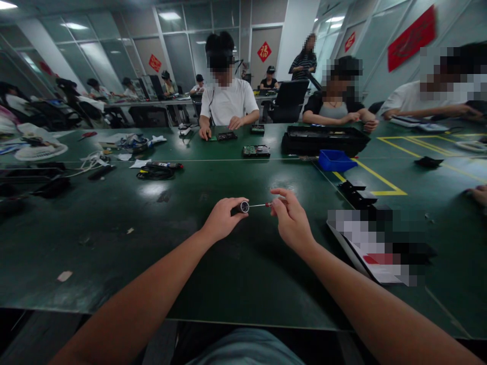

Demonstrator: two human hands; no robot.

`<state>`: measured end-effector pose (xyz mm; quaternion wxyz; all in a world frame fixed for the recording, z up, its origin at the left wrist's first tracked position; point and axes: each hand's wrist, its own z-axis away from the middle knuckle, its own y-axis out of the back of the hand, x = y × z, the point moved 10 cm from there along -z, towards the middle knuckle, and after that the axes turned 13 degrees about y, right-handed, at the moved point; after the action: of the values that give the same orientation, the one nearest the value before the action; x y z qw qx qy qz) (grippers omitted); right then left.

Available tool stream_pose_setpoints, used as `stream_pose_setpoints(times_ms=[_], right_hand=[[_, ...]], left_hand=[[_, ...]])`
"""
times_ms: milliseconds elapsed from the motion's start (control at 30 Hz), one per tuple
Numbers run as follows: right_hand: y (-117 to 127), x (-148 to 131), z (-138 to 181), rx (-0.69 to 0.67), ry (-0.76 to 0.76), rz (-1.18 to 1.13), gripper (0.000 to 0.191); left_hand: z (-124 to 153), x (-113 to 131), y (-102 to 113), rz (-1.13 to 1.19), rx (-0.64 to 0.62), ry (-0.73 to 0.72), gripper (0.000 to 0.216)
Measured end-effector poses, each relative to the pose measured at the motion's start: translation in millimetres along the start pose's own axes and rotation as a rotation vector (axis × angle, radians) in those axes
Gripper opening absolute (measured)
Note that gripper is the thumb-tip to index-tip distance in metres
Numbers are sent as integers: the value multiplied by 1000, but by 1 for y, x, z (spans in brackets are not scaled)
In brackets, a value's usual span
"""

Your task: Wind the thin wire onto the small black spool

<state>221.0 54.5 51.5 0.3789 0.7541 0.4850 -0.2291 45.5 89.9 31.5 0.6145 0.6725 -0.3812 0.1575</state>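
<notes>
Above the green table, my left hand (222, 219) is closed around a small dark cylinder (244, 207). Its round end, with a light metallic rim, faces me. My right hand (291, 218) grips a screwdriver (259, 205) by its red handle, mostly covered by the fingers. The thin shaft lies level and points left, its tip at the side of the cylinder; whether it sits in a screw is too small to tell.
On the green table (95, 263), a blue bin (337, 160) and a long black casing (323, 141) lie ahead to the right. A coiled black cable (155, 171) is at left. Nearer right are black parts (357, 193) and a white booklet (365, 253). A co-worker (228, 101) sits opposite.
</notes>
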Motion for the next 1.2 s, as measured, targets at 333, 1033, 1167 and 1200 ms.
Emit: stream_pose_setpoints(times_ms=[333, 1033, 1167, 1200], right_hand=[[5, 1, 3, 96, -43, -75, 21], [10, 30, 6, 280, -178, -220, 26], [8, 15, 1, 187, -94, -96, 24], [7, 13, 1, 163, -79, -62, 24]], left_hand=[[-1, -4, 0, 7, -1, 13, 35], [-10, -3, -8, -142, -77, -62, 34], [-8, -2, -11, -189, -80, -75, 36], [-8, -2, -11, -193, -80, -77, 36]])
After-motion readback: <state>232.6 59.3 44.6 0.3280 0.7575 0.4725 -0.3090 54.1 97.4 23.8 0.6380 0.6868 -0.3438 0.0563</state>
